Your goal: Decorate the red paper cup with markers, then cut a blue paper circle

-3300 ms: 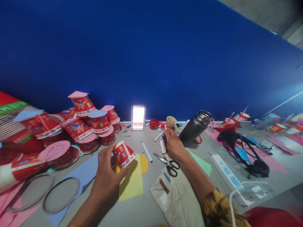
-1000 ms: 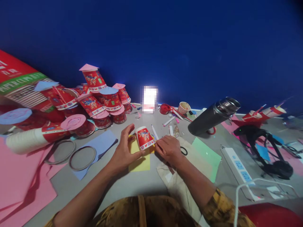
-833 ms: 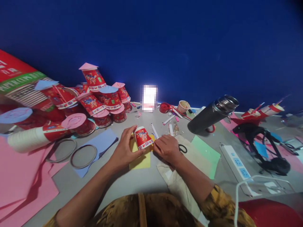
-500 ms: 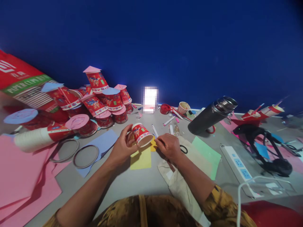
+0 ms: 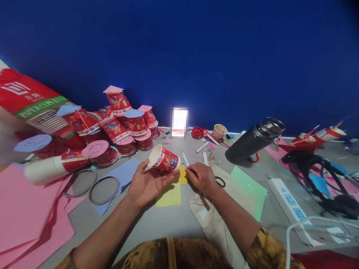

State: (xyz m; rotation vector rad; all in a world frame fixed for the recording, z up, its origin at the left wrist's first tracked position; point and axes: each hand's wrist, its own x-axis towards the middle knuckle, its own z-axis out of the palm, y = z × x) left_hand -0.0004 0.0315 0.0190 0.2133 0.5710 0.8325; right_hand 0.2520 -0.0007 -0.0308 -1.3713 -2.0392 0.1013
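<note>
My left hand (image 5: 150, 183) holds a red paper cup (image 5: 167, 160) printed with coloured figures. The cup lies sideways, its white mouth towards the left and its base to the right; my thumb is at the rim and my fingers are under the side. To its right, my right hand (image 5: 200, 177) is closed with fingertips pinched together. What they hold, if anything, is hidden. A white marker (image 5: 185, 159) lies right at those fingertips; contact is unclear. Below are a small orange paper piece (image 5: 183, 176) and a yellow paper sheet (image 5: 169, 194).
Stacked red cups with paper tops (image 5: 137, 123), nested cups (image 5: 45, 170) and two tape rings (image 5: 103, 190) are on the left. A dark flask (image 5: 249, 142), green paper (image 5: 249, 190), a cloth bag (image 5: 215, 224), a power strip (image 5: 291, 205) and a black strap frame (image 5: 322, 183) are on the right.
The cup has been turned in my left hand, its mouth swinging from lower right to the left. My left palm has rolled upward. My right hand stays pinched in about the same place.
</note>
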